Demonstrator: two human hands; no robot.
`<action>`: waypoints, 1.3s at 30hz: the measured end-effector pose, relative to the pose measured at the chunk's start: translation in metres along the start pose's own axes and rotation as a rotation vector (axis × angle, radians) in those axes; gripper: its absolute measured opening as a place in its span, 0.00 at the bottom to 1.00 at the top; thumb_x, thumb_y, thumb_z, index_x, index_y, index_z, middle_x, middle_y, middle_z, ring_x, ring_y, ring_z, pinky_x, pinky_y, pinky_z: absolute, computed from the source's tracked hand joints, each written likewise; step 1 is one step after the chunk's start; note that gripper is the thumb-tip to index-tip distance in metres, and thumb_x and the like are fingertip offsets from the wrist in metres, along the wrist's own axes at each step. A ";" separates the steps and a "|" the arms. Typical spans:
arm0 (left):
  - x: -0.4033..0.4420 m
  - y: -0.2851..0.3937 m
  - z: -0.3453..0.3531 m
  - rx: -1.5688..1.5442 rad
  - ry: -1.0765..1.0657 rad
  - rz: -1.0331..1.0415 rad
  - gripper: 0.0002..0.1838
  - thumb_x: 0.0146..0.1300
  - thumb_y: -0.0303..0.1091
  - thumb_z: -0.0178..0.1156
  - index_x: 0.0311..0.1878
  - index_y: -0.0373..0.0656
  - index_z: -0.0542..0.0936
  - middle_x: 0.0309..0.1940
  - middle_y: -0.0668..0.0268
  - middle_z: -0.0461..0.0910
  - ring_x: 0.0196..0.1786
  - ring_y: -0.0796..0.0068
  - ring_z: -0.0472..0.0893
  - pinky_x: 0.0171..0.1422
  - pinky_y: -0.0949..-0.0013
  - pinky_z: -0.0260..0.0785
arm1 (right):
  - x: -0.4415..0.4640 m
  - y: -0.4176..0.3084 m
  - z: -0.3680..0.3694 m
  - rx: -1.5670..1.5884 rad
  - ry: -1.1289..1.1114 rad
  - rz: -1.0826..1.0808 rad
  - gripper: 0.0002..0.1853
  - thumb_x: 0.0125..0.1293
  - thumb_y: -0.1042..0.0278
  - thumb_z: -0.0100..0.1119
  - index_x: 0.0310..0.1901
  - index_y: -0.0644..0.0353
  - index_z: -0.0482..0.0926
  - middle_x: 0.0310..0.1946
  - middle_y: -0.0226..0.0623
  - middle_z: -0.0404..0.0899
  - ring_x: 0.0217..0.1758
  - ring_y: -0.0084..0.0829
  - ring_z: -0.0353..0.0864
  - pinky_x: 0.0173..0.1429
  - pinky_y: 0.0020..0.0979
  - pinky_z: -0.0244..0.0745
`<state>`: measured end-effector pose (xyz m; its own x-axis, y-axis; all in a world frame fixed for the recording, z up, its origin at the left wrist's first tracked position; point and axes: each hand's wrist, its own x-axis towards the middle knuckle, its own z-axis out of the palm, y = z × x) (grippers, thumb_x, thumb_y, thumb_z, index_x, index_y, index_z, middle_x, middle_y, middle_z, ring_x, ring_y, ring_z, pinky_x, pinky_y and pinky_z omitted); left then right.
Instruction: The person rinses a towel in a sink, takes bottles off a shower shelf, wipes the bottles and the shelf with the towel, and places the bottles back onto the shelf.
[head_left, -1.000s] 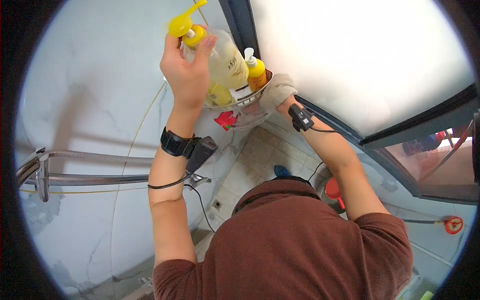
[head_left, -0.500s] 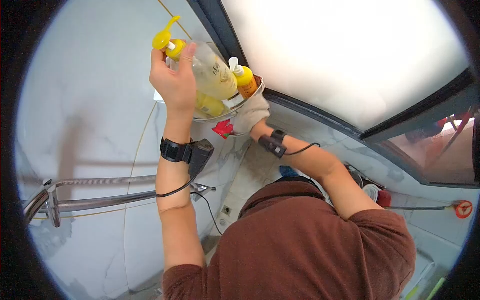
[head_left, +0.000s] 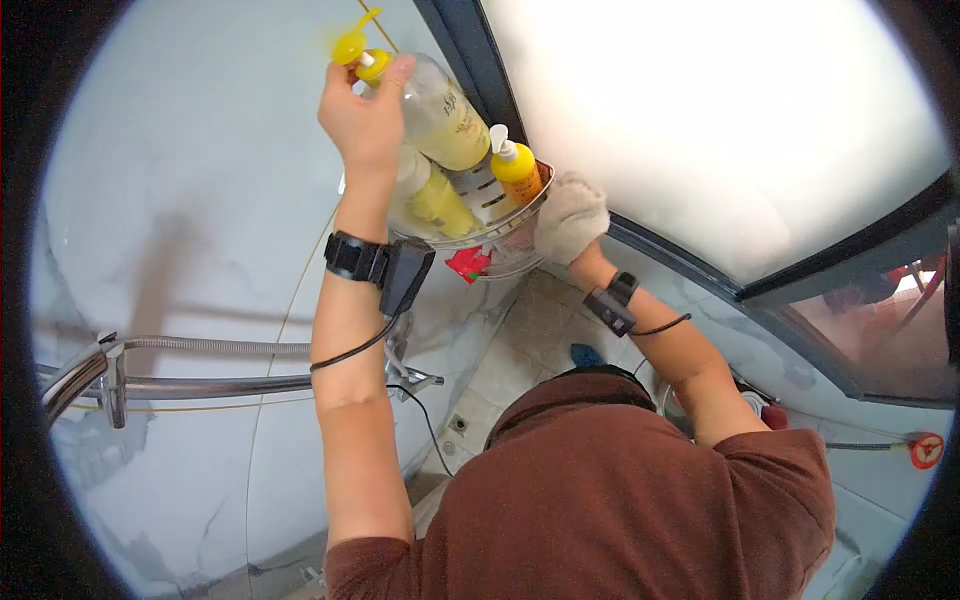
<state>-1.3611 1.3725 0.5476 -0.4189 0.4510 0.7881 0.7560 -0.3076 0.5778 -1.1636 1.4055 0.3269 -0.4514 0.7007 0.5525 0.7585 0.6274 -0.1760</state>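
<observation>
My left hand [head_left: 365,125] is closed round the yellow neck of a large clear pump bottle [head_left: 445,115] with pale yellow liquid low inside. The bottle tilts over a corner shelf basket [head_left: 487,237]. On the basket, a smaller orange bottle [head_left: 517,185] with a yellow collar and white pump stands at the right, and a yellow-and-clear bottle [head_left: 437,205] sits at the left, partly behind my wrist. My right hand [head_left: 572,218], in a whitish cloth glove, is beside the basket's right end with its fingers curled in; anything inside them is hidden.
A red packet [head_left: 467,264] lies on a lower tier under the basket. A dark-framed frosted window [head_left: 700,130] fills the upper right. Chrome shower pipes [head_left: 210,385] cross the marbled wall at left. A red valve wheel [head_left: 926,450] is at far right.
My left hand and the pump bottle have shifted up and right in view. My gloved right hand has moved from under the basket's front to its right end. The view has shifted slightly.
</observation>
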 end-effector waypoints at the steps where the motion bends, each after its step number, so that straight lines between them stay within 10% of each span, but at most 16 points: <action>1: 0.000 -0.006 0.003 0.028 -0.003 0.004 0.20 0.48 0.37 0.72 0.39 0.35 0.77 0.33 0.62 0.81 0.37 0.72 0.77 0.45 0.70 0.69 | 0.005 0.018 0.029 -0.002 0.043 -0.067 0.11 0.54 0.61 0.55 0.36 0.56 0.79 0.32 0.37 0.78 0.37 0.38 0.78 0.42 0.37 0.72; 8: 0.001 -0.035 0.015 0.216 -0.266 -0.178 0.24 0.43 0.41 0.74 0.41 0.36 0.79 0.34 0.58 0.83 0.37 0.64 0.82 0.45 0.65 0.71 | 0.045 0.028 0.004 -0.063 -0.691 -0.514 0.28 0.51 0.54 0.60 0.53 0.59 0.72 0.46 0.38 0.76 0.48 0.35 0.74 0.54 0.34 0.69; 12: 0.001 -0.035 0.022 0.563 -0.402 -0.199 0.23 0.42 0.41 0.74 0.39 0.37 0.81 0.33 0.57 0.83 0.36 0.61 0.82 0.44 0.65 0.71 | 0.032 0.066 0.101 1.079 -0.405 -0.321 0.40 0.47 0.46 0.65 0.59 0.61 0.68 0.50 0.38 0.75 0.50 0.33 0.73 0.57 0.32 0.68; 14: 0.001 -0.040 0.021 0.584 -0.468 -0.215 0.23 0.41 0.42 0.75 0.38 0.38 0.81 0.32 0.57 0.83 0.35 0.59 0.82 0.42 0.64 0.72 | 0.036 0.057 0.101 1.212 -0.555 -0.107 0.45 0.42 0.42 0.68 0.60 0.63 0.67 0.51 0.38 0.75 0.51 0.33 0.72 0.59 0.32 0.67; 17: 0.002 -0.057 0.020 0.533 -0.658 -0.386 0.23 0.39 0.41 0.75 0.37 0.36 0.81 0.29 0.57 0.83 0.31 0.59 0.82 0.40 0.62 0.72 | 0.040 0.049 0.051 0.747 -0.302 -0.504 0.47 0.41 0.41 0.68 0.60 0.64 0.66 0.52 0.39 0.74 0.52 0.32 0.71 0.61 0.32 0.65; 20: 0.001 -0.047 0.015 0.499 -0.645 -0.444 0.24 0.39 0.41 0.75 0.36 0.33 0.80 0.26 0.56 0.82 0.29 0.58 0.82 0.39 0.61 0.72 | 0.030 0.043 0.023 0.947 -0.125 -0.423 0.47 0.41 0.43 0.69 0.59 0.65 0.66 0.47 0.42 0.77 0.46 0.37 0.76 0.58 0.34 0.70; 26: -0.015 -0.029 0.012 0.608 -0.475 -0.271 0.27 0.43 0.39 0.73 0.42 0.29 0.76 0.34 0.50 0.81 0.38 0.58 0.82 0.43 0.61 0.72 | 0.011 0.011 0.026 0.128 -0.420 -0.130 0.23 0.49 0.58 0.63 0.45 0.63 0.76 0.36 0.41 0.80 0.33 0.45 0.80 0.43 0.42 0.77; 30: -0.034 -0.007 0.002 0.624 -0.366 0.031 0.24 0.51 0.38 0.69 0.46 0.33 0.75 0.41 0.54 0.80 0.39 0.62 0.82 0.42 0.65 0.73 | -0.011 0.021 0.041 0.330 -0.192 -0.116 0.14 0.54 0.64 0.57 0.42 0.59 0.77 0.35 0.40 0.80 0.45 0.41 0.77 0.47 0.35 0.74; 32: -0.048 0.016 -0.008 0.608 -0.306 0.152 0.18 0.54 0.34 0.65 0.45 0.36 0.74 0.40 0.54 0.79 0.41 0.59 0.80 0.44 0.60 0.71 | -0.016 0.036 0.117 1.216 -0.237 0.092 0.15 0.54 0.63 0.58 0.42 0.59 0.77 0.36 0.39 0.80 0.49 0.39 0.75 0.49 0.33 0.72; 34: -0.071 0.028 -0.019 0.568 -0.296 0.126 0.14 0.57 0.33 0.63 0.44 0.38 0.75 0.37 0.57 0.79 0.40 0.59 0.80 0.43 0.60 0.70 | -0.007 0.038 0.116 1.248 -0.322 0.091 0.16 0.56 0.62 0.58 0.45 0.60 0.76 0.38 0.39 0.78 0.50 0.36 0.75 0.50 0.32 0.72; 37: -0.121 0.025 -0.023 0.478 -0.420 0.125 0.10 0.58 0.31 0.61 0.42 0.40 0.75 0.34 0.60 0.77 0.37 0.60 0.78 0.39 0.61 0.70 | 0.018 0.042 0.053 0.460 -0.394 -0.142 0.17 0.58 0.61 0.58 0.46 0.61 0.74 0.40 0.42 0.77 0.46 0.36 0.76 0.48 0.33 0.72; 39: -0.161 0.008 -0.017 0.403 -0.579 0.066 0.09 0.58 0.30 0.61 0.41 0.39 0.75 0.36 0.57 0.77 0.39 0.56 0.78 0.41 0.59 0.70 | 0.019 0.056 0.107 0.564 -0.330 -0.167 0.15 0.56 0.60 0.57 0.42 0.59 0.77 0.35 0.44 0.79 0.41 0.41 0.78 0.46 0.36 0.74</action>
<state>-1.2966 1.2836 0.4291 -0.1151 0.8495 0.5149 0.9448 -0.0665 0.3210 -1.1797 1.4904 0.2402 -0.7292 0.5894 0.3476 0.3448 0.7553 -0.5574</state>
